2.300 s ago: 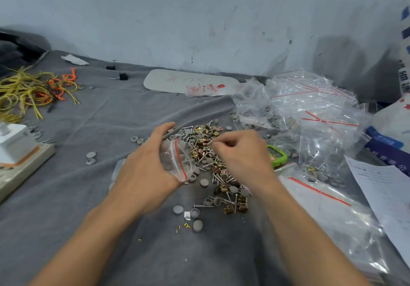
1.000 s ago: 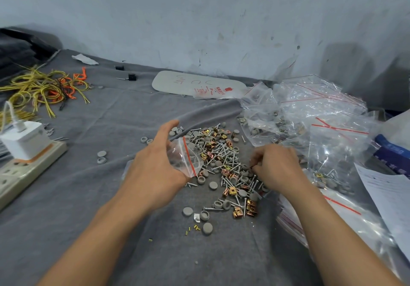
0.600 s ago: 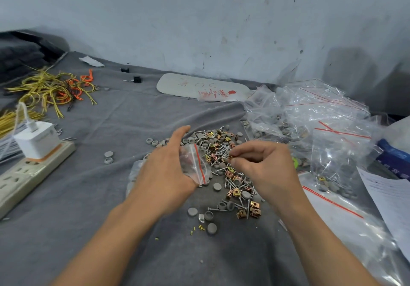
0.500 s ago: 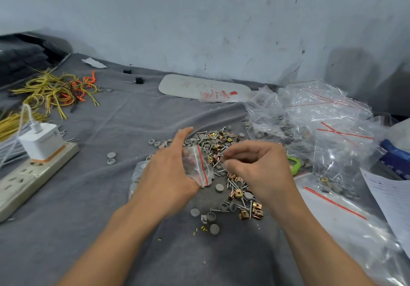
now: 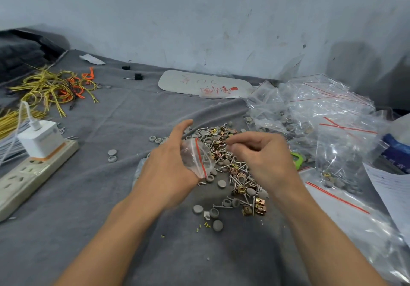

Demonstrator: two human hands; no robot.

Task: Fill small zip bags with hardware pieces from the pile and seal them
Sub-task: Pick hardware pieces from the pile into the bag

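A pile of hardware (image 5: 230, 166), made of screws, grey caps and brass clips, lies on the grey cloth (image 5: 99, 197) in the middle. My left hand (image 5: 168, 168) holds a small clear zip bag (image 5: 196, 157) with a red seal line, its mouth turned right toward the pile. My right hand (image 5: 259, 157) hovers over the pile just right of the bag mouth, fingers curled with the tips pinched together; whatever piece they hold is too small to make out.
Filled and empty zip bags (image 5: 321, 117) are heaped at the right, next to a paper sheet (image 5: 390, 188). A power strip with a white charger (image 5: 40, 139) sits at the left, yellow and orange wires (image 5: 55, 88) behind it. A white card (image 5: 204, 85) lies near the wall.
My right hand went out to the right side of the pile, then came back to the bag mouth with its fingertips pinched. My left hand kept hold of the bag.
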